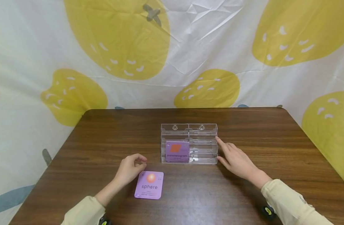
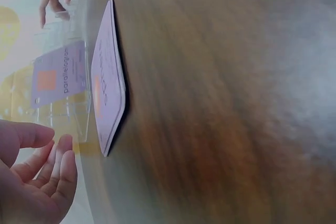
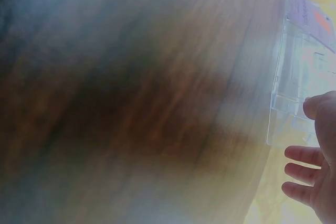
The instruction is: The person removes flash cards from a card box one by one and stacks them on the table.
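Observation:
A clear plastic card rack [image 1: 203, 150] with two columns of stepped pockets stands on the table. In its lower left pocket is a purple card [image 1: 177, 152] printed "parallelogram" with an orange shape. My right hand [image 1: 237, 159] is at the rack's right side, index fingertip and thumb at its edge, fingers mostly straight. Nearer to me lies a small stack of purple cards [image 1: 149, 189], the top one reading "sphere". Just beyond the stack's upper left corner is my left hand [image 1: 131, 168], fingers loosely bent and holding nothing; the left wrist view shows a gap between thumb and fingers [image 2: 65, 177].
The brown wooden table [image 1: 112, 134] reaches back to a white curtain [image 1: 211, 37] with yellow fruit prints. Both sleeves [image 1: 292, 200] are pale.

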Demonstrator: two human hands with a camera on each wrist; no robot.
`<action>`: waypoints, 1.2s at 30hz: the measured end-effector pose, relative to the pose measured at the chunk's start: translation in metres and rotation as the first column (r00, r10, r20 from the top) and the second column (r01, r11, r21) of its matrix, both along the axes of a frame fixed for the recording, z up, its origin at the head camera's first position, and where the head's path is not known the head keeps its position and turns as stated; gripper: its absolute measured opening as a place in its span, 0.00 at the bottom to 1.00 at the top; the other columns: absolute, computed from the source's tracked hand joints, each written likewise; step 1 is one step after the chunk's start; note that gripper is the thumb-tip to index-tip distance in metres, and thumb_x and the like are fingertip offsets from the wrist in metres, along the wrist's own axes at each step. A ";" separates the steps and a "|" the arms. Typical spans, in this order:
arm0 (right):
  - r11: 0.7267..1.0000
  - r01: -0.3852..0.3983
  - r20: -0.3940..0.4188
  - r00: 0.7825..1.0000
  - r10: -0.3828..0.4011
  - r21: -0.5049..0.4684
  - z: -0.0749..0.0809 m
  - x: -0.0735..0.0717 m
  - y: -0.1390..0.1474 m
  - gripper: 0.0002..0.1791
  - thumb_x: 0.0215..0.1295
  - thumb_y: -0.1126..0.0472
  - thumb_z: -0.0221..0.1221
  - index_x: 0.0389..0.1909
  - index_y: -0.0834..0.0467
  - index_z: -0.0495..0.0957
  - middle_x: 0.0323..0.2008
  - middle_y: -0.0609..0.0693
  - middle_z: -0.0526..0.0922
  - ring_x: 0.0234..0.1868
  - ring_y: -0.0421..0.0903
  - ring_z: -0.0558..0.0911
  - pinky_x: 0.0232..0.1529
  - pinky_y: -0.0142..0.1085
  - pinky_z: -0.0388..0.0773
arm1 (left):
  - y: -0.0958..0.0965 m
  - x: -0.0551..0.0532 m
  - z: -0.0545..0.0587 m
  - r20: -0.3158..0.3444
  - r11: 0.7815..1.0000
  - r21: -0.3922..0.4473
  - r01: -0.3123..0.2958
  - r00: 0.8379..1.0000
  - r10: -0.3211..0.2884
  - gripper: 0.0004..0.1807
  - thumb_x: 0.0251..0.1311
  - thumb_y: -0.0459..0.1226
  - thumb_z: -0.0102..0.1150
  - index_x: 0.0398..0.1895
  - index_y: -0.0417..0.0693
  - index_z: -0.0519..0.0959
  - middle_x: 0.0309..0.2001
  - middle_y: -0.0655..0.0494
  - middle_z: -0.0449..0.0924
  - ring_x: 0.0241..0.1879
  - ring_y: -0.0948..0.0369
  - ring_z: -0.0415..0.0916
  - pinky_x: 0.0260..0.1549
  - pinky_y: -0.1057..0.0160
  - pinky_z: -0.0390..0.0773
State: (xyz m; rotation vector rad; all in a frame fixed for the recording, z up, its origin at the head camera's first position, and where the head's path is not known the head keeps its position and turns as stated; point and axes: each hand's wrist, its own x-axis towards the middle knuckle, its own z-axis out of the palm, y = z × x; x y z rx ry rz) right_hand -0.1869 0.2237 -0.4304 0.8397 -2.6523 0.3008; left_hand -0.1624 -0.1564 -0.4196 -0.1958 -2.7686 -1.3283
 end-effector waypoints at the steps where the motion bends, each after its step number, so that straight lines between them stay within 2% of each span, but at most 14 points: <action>1: 1.000 -0.001 0.000 1.000 0.001 0.001 0.000 0.000 0.000 0.41 0.57 0.58 0.60 0.66 0.65 0.51 0.44 0.63 0.77 0.46 0.56 0.75 0.47 0.48 0.73 | 0.001 -0.001 0.001 -0.001 1.000 0.003 0.001 1.000 -0.001 0.06 0.46 0.26 0.61 0.30 0.40 0.79 0.27 0.52 0.81 0.23 0.62 0.78 0.22 0.69 0.76; 8: 1.000 0.000 0.005 1.000 0.000 0.004 0.001 0.001 0.000 0.41 0.57 0.58 0.60 0.66 0.65 0.50 0.45 0.63 0.77 0.46 0.56 0.75 0.46 0.48 0.73 | 0.007 -0.003 0.006 -0.024 1.000 -0.014 0.004 1.000 -0.005 0.06 0.47 0.28 0.61 0.31 0.41 0.79 0.30 0.52 0.82 0.25 0.61 0.79 0.27 0.65 0.78; 20: 1.000 0.006 0.009 1.000 -0.006 0.006 0.000 0.001 0.000 0.41 0.57 0.57 0.60 0.67 0.65 0.50 0.44 0.63 0.77 0.46 0.56 0.75 0.45 0.48 0.74 | 0.021 -0.011 0.009 -0.035 0.995 0.069 0.078 0.997 -0.075 0.09 0.45 0.27 0.64 0.32 0.40 0.79 0.33 0.47 0.83 0.29 0.57 0.81 0.27 0.65 0.79; 28: 1.000 0.007 0.016 1.000 -0.007 0.006 0.000 0.000 0.000 0.41 0.58 0.57 0.60 0.67 0.64 0.49 0.45 0.63 0.77 0.46 0.56 0.75 0.45 0.48 0.74 | 0.034 -0.017 0.018 -0.045 0.990 0.095 0.103 0.994 -0.099 0.10 0.44 0.27 0.64 0.34 0.39 0.79 0.33 0.48 0.82 0.30 0.57 0.81 0.29 0.64 0.79; 36: 1.000 0.008 0.007 1.000 -0.008 0.010 -0.001 0.000 0.001 0.41 0.58 0.57 0.60 0.67 0.64 0.49 0.44 0.62 0.78 0.45 0.55 0.75 0.44 0.47 0.74 | 0.044 -0.024 0.017 -0.069 0.984 0.112 0.141 0.989 -0.134 0.12 0.44 0.26 0.63 0.35 0.37 0.79 0.34 0.44 0.82 0.30 0.57 0.81 0.28 0.65 0.79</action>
